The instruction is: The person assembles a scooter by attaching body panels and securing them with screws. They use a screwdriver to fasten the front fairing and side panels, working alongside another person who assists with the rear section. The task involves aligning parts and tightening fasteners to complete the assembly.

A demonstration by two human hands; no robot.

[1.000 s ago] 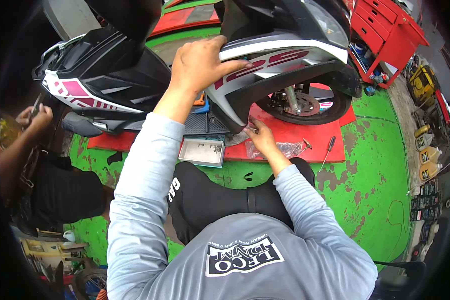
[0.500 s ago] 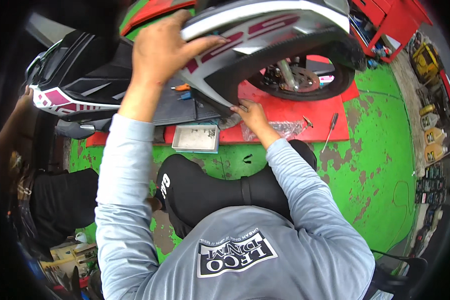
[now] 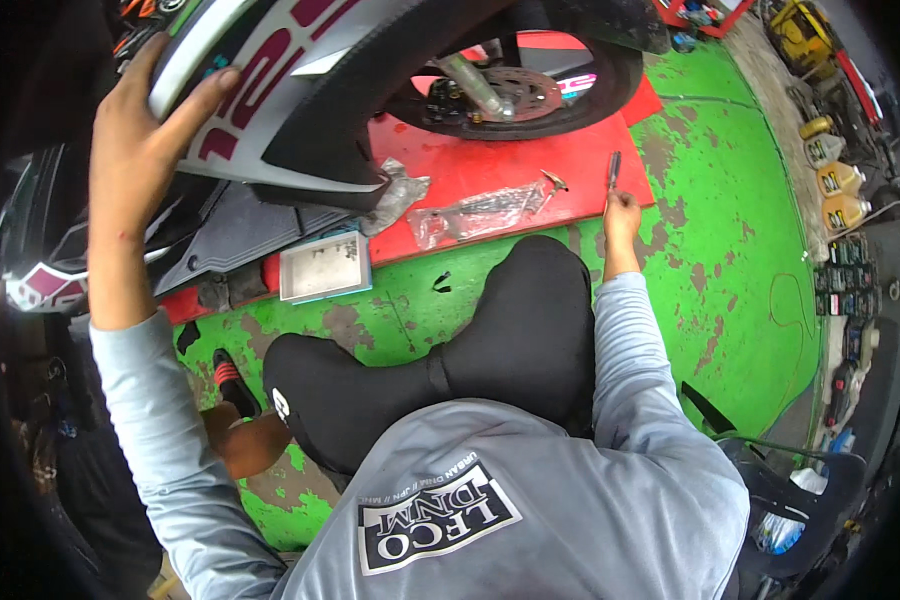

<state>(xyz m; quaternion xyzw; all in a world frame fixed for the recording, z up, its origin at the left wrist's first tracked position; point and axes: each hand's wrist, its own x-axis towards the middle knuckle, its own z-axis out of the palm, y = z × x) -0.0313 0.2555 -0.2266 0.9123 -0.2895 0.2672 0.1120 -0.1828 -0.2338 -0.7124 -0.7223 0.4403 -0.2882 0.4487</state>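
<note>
My left hand (image 3: 135, 165) grips the upper edge of a white and black scooter side fairing (image 3: 280, 120) with maroon lettering, the thumb on its outer face and the fingers over the rim. At the right end of the red work platform (image 3: 390, 240), my right hand (image 3: 622, 218) is closed around the handle area of a screwdriver (image 3: 614, 165). Left of it lie a small metal tool with a T-shaped head (image 3: 552, 188) and a clear plastic bag (image 3: 470, 215). The scooter's front wheel (image 3: 610, 95) with its brake disc stands beyond them.
A shallow tray (image 3: 322, 268) of small dark parts sits by the platform's near edge. Another person's shoe (image 3: 232, 380) is on the green floor at left. Bottles (image 3: 840, 180) line the right wall. A small black piece (image 3: 442, 283) lies on the floor.
My right hand has left the fairing's lower corner and moved right to the screwdriver, which it now holds. The left hand keeps its hold on the fairing; the view has shifted right.
</note>
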